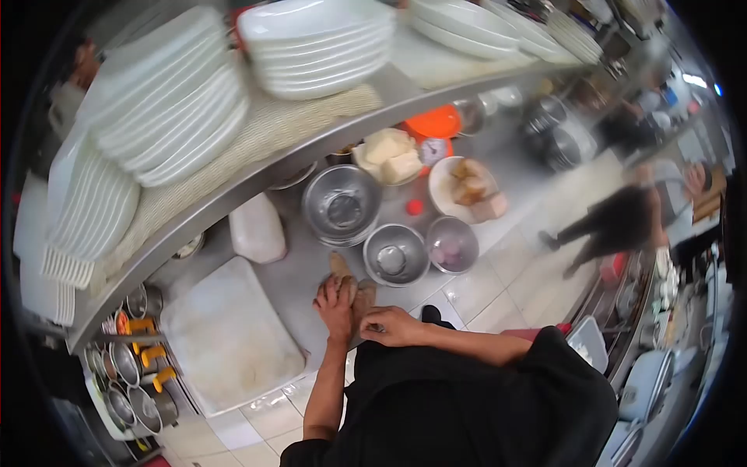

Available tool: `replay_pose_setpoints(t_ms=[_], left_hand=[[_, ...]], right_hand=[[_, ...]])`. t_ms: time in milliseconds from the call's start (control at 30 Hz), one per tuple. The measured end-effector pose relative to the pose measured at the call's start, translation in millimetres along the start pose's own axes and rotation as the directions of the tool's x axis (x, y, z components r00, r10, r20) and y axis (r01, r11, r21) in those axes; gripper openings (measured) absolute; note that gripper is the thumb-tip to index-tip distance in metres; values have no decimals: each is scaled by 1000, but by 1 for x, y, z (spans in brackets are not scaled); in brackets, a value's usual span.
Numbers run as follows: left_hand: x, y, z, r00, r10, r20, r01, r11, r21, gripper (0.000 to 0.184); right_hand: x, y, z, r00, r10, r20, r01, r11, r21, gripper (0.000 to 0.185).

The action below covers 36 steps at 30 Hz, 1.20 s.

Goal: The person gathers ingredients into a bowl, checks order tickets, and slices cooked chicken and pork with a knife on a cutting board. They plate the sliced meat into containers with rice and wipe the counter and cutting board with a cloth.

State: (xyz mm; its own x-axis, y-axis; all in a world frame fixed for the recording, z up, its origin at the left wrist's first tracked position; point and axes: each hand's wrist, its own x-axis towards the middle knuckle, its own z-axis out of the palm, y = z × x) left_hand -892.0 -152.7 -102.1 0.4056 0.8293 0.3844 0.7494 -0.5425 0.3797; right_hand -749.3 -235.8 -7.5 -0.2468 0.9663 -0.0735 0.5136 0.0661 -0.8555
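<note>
My left hand [334, 307] is at the counter's front edge, its fingers curled over a long, tan-brown piece of food [340, 265] whose exact kind is blurred. Just to its right, my right hand [389, 325] is closed, fingertips pinched together; whatever they hold is too small to make out. A second brownish piece [364, 294] lies between the hands, partly covered by them. Beyond them are a steel bowl [395, 255] with a little clear content and a smaller bowl [451, 245] holding something pinkish.
A large white cutting board [233, 335] lies at left, beside a white wrapped block [257, 228]. Stacked steel bowls [341, 204], an orange scale [433, 124] and a plate of food [463, 191] stand behind. White dishes [319, 47] fill the overhead shelf. Another person [630, 210] stands at right.
</note>
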Motion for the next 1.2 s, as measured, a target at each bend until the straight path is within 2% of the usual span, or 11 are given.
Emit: replay_pose_setpoints(t_ms=[100,233,333,433,500,633,800,967,1000,1100,1200], left_hand=[[1,10,-1,997,-23,-74,20,999,-41,36],[-22,32,3,991,52,124,-61,996,64,28],[-53,91,15,916,-3,402,94,974,-208,31],[-31,181,40,849,273,453,90,770,-631,31],[8,256,50,826,224,517,163,784,-599,28],[92,392,86,906,358,225,-121,730,-673,26],[167,495,139,967,256,-15,-226,824,-520,33],[166,497,254,960,174,219,-141,977,-160,57],[161,490,284,978,171,116,-158,981,-111,66],[181,498,297,963,134,234,-141,990,14,75],[216,512,308,984,61,167,-56,998,-34,76]], right_hand=[[-49,23,-24,990,129,-64,-126,991,42,18],[-117,69,-59,946,245,-212,-249,968,7,19],[-174,102,-83,856,358,-374,-349,932,95,19],[-226,126,-109,671,458,-583,-349,889,298,19],[-262,153,-120,536,457,-710,-291,889,353,15],[-320,160,-151,216,573,-791,-267,814,516,10],[-374,171,-178,15,625,-781,-90,779,621,10],[-385,200,-201,126,680,-723,-129,734,667,10],[-381,205,-209,166,684,-710,-160,729,665,10],[-368,226,-241,297,550,-781,-315,828,463,12],[-353,237,-279,348,625,-699,-280,781,558,13]])
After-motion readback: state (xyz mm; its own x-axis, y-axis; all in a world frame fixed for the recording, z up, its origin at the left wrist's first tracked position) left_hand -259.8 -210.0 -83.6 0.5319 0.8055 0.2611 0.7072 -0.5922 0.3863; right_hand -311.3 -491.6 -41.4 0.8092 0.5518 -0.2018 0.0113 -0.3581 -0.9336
